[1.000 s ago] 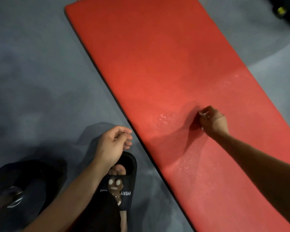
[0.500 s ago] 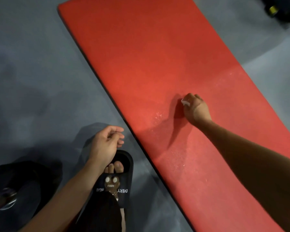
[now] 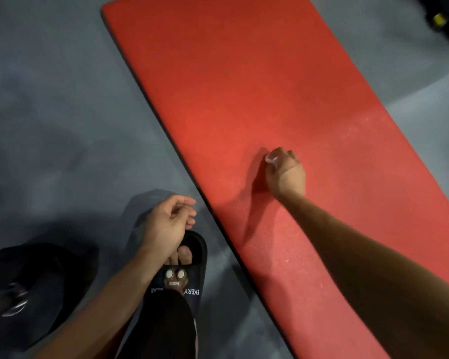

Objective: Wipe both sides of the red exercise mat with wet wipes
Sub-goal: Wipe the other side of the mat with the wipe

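Note:
The red exercise mat (image 3: pixel 244 86) lies flat on the grey floor and runs diagonally from the top centre to the bottom right. My right hand (image 3: pixel 285 174) is on the middle of the mat, fingers curled round a small white wet wipe (image 3: pixel 271 159) that peeks out by the thumb. Pale streaks show on the mat around and below that hand. My left hand (image 3: pixel 169 224) hangs above the floor just left of the mat's edge, fingers loosely curled and holding nothing.
A foot in a black slide sandal (image 3: pixel 184 281) with white lettering stands under my left hand, next to the mat's edge. A dark round weight plate (image 3: pixel 31 288) lies at the bottom left. A dark object with a yellow patch (image 3: pixel 438 19) sits at the top right.
My right hand with the wipe has slid up and to the left across the mat. My left hand has kept its place above the sandal.

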A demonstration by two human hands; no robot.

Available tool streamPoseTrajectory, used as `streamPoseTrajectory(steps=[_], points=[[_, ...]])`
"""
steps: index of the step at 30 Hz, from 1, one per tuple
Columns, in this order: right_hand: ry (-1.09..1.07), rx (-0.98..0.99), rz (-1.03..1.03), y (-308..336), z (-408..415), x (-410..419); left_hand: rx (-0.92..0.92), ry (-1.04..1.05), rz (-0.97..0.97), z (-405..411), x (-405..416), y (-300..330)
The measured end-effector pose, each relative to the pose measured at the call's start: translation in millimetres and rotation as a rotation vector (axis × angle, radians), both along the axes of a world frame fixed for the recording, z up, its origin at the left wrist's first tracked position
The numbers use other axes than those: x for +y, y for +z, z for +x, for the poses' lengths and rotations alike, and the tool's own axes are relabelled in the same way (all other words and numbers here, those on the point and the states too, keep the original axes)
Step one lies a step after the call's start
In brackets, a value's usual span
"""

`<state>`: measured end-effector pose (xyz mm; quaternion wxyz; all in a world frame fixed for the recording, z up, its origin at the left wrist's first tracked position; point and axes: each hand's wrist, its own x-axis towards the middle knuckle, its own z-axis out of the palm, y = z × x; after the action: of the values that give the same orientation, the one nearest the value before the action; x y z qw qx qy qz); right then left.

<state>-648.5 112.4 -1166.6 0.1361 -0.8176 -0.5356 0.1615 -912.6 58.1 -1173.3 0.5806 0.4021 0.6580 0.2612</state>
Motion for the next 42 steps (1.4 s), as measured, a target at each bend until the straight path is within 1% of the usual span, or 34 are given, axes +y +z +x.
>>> streamPoseTrajectory(steps=[1,2,3,4,5,6,7,8,9,11,12,13,14,16,17,18,20,23,25,27,32,34,39,42], points=[[0.079,0.066,0.033,-3.2,-23.9,-10.6,0.008,0.009,-0.008,-0.4,1.1,-0.8],[0.239,0.145,0.064,-6.0,-48.7,-24.9,0.014,0.016,-0.016,-0.7,1.9,-1.6],[0.43,0.222,0.046,-7.7,-68.6,-40.5,0.02,0.018,-0.019,-0.8,2.2,-2.4],[0.61,0.245,0.0,-8.6,-79.7,-51.1,0.031,0.008,-0.017,-1.3,2.3,-2.9],[0.768,0.213,-0.02,-7.3,-80.6,-52.5,0.041,-0.007,-0.009,-1.4,1.0,-3.8],[0.877,0.162,-0.017,-6.2,-71.2,-44.2,0.047,-0.028,0.002,-2.2,-0.9,-4.5],[0.92,0.106,0.015,-7.0,-55.1,-31.2,0.045,-0.052,0.015,-2.6,-3.6,-4.3],[0.873,0.054,0.059,-7.8,-35.4,-17.7,0.047,-0.071,0.02,-3.2,-5.9,-2.9],[0.73,0.004,0.083,-7.0,-15.2,-3.7,0.053,-0.077,0.017,-4.9,-7.5,-1.2],[0.282,-0.041,0.033,-0.3,14.9,8.6,0.062,-0.068,0.009,-7.9,-7.3,0.7],[0.11,-0.034,-0.002,0.0,15.9,7.0,0.065,-0.063,0.013,-8.5,-6.9,0.6],[0.071,-0.021,-0.001,0.2,3.5,1.4,0.063,-0.061,0.02,-8.2,-6.8,0.2],[0.143,0.023,0.018,-0.1,-15.9,-6.5,0.061,-0.059,0.027,-7.8,-6.9,0.4],[0.457,0.155,0.034,-1.4,-52.7,-23.9,0.063,-0.048,0.031,-5.5,-6.9,0.6],[0.599,0.2,-0.008,-0.3,-63.2,-29.6,0.066,-0.045,0.028,-4.8,-7.6,0.6],[0.7,0.208,-0.039,1.1,-67.3,-31.2,0.068,-0.042,0.02,-5.0,-7.5,0.6],[0.791,0.215,-0.051,0.3,-58.3,-29.4,0.048,-0.026,-0.005,-7.3,-5.8,-1.3],[0.87,0.244,-0.074,1.6,-43.5,-43.9,0.019,0.009,-0.042,-14.1,-1.9,-6.9],[0.929,0.215,-0.077,1.9,-44.6,-51.8,0.031,0.036,-0.044,-18.2,1.5,-11.9],[0.949,0.178,-0.06,-0.6,-55.0,-38.1,0.043,0.068,-0.034,-22.8,5.3,-15.8],[0.804,0.176,0.08,-11.6,-98.0,39.4,0.012,0.133,-0.029,-38.7,24.5,-19.2],[0.794,0.172,0.053,-9.2,-102.5,43.7,0.006,0.193,-0.019,-50.0,38.2,-19.1],[0.96,0.189,-0.093,6.3,-60.6,-4.8,-0.01,0.377,0.015,-63.0,65.8,-24.8],[1.039,0.184,-0.126,5.6,-59.2,19.5,-0.041,0.409,0.005,-54.1,74.8,-25.9]])
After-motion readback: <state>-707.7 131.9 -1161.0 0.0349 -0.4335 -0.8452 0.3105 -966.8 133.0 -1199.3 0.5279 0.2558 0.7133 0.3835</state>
